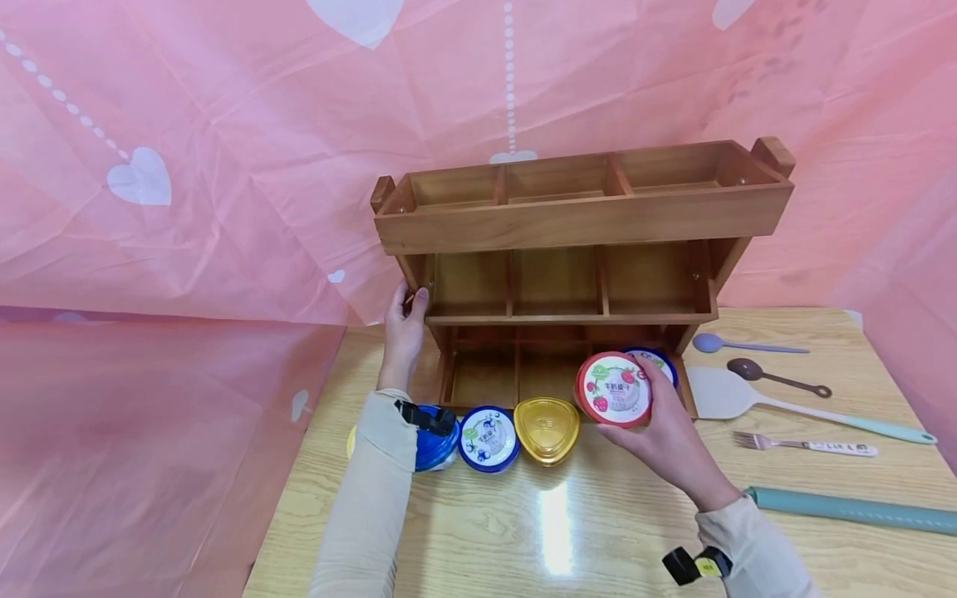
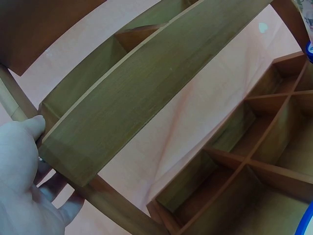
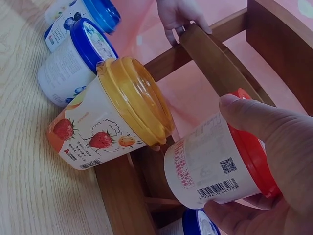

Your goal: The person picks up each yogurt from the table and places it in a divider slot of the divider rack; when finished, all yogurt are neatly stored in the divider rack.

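Right of centre in the head view, the red-lidded cup [image 1: 611, 390] is gripped by the right hand [image 1: 668, 436]; its barcode [image 3: 217, 189] is shown only in the right wrist view. Behind it, a blue-lidded cup [image 1: 658, 363] is partly hidden. The wooden rack [image 1: 583, 221] is clasped at its left side by the left hand [image 1: 404, 336]. A yellow-lidded cup [image 1: 547, 428] is seen lower centre, a spatula [image 1: 721, 392] far right.

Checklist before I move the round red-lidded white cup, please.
1. Round red-lidded white cup held: ok, right hand grips it.
2. Its lid on: ok.
3. Brown wooden three-tier rack held: ok, left hand grips its left side.
4. Bottom tier's front-left compartment free: ok, nothing shows inside.
5. Bottom tier's right end free: not ok, a round blue-lidded cup sits there.
6. Clearance from the translucent gold-lidded cup: cannot tell.
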{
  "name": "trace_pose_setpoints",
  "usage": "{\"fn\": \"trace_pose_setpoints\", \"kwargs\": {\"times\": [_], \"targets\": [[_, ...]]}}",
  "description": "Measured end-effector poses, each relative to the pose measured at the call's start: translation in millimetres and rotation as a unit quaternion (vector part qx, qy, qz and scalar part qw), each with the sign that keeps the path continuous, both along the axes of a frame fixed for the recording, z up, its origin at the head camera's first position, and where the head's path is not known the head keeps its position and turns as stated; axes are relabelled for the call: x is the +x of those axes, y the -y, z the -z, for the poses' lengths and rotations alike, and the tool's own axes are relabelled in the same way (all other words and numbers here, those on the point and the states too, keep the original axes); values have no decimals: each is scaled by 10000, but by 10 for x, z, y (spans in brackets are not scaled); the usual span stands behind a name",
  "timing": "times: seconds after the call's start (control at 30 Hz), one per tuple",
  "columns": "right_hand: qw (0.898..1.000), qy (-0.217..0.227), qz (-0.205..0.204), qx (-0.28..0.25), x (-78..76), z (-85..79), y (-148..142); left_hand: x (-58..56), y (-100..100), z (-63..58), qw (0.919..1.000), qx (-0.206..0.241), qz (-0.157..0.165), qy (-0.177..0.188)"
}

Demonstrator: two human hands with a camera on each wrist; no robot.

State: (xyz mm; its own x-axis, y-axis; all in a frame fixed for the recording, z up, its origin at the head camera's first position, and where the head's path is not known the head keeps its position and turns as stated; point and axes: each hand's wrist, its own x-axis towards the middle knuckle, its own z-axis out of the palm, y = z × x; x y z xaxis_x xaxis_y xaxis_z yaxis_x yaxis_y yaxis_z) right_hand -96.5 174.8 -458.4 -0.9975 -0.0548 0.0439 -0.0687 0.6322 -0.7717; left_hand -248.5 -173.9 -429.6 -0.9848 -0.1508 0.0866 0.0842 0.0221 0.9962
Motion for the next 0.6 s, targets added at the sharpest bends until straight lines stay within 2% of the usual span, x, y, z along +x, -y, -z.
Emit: {"fn": "trace_pose_setpoints", "kwargs": {"times": [0.33,0.6], "targets": [[9999,122,-36,-99,-127,29,71,14,-16,26,9997,-177,-163,-96],[9996,163,-209,-130,-234,41,148,22,-1,4,9998,-195,-41,88]]}}
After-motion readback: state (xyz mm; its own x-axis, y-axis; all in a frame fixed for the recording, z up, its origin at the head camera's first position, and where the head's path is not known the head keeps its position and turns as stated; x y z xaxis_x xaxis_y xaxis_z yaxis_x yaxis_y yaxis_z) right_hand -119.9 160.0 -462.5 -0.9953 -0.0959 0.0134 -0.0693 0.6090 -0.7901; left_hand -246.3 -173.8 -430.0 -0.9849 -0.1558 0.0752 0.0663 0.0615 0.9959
